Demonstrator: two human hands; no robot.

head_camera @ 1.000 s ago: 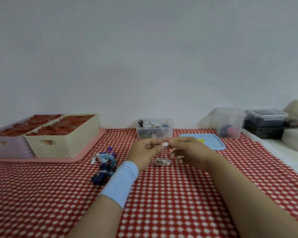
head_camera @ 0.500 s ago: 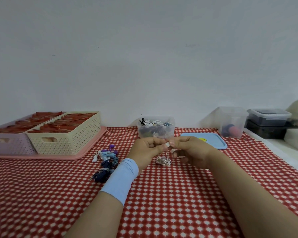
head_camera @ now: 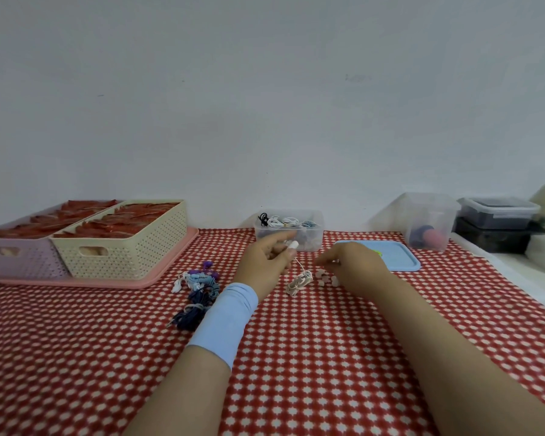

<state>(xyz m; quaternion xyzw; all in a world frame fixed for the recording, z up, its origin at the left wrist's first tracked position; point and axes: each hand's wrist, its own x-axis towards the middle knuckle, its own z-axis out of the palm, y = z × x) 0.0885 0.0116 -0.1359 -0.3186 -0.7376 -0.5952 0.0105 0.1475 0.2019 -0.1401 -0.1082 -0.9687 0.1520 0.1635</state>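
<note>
White earphone cord (head_camera: 300,281) pinched at one end above the red checked surface (head_camera: 296,357).
The left hand (head_camera: 269,258) gripped the cord's white tip between thumb and finger, and the coil lay on the surface between both hands. The right hand (head_camera: 357,267) hovered with curled fingers over small pale pieces (head_camera: 326,276); blur hid whether it held one.

Baskets (head_camera: 132,253) on tray (head_camera: 170,272) at left, tub (head_camera: 312,237) behind earphone (head_camera: 300,281), lid (head_camera: 397,259) right
</note>
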